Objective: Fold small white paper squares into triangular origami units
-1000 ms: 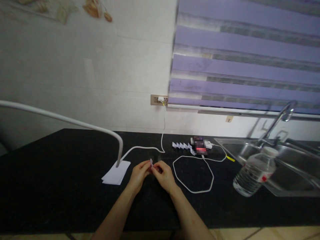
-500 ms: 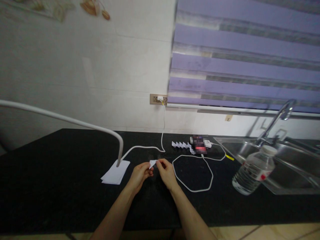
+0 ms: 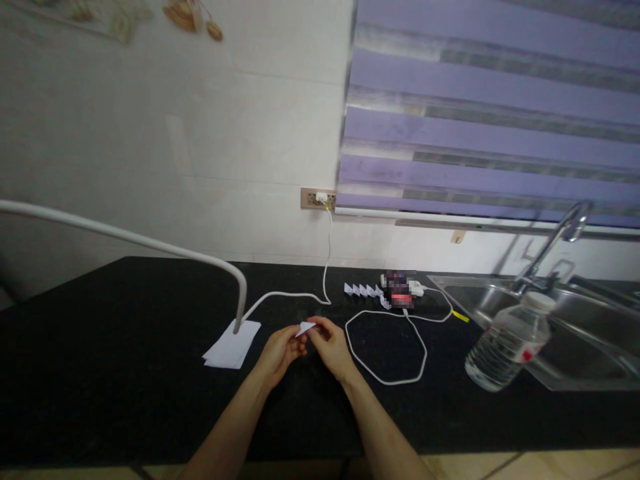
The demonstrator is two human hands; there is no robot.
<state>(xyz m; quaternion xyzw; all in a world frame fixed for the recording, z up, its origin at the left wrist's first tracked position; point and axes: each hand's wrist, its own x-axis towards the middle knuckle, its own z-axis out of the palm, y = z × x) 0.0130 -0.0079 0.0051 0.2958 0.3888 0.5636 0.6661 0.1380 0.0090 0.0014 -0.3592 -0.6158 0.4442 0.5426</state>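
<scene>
Over the black counter, my left hand and my right hand meet at a small white folded piece of paper. Both hands pinch it between fingertips, the paper sticking up between them as a small triangle. A stack of white paper sheets lies just left of my left hand. A row of several small folded white paper pieces stands farther back on the counter.
A white bent tube arcs from the left down onto the paper stack. A white cable loops right of my hands, up to a wall socket. A clear plastic bottle leans at the steel sink with its tap.
The paper piece has been turned from upright and narrow to a flatter triangle showing between my fingers. My hands have stayed in nearly the same place.
</scene>
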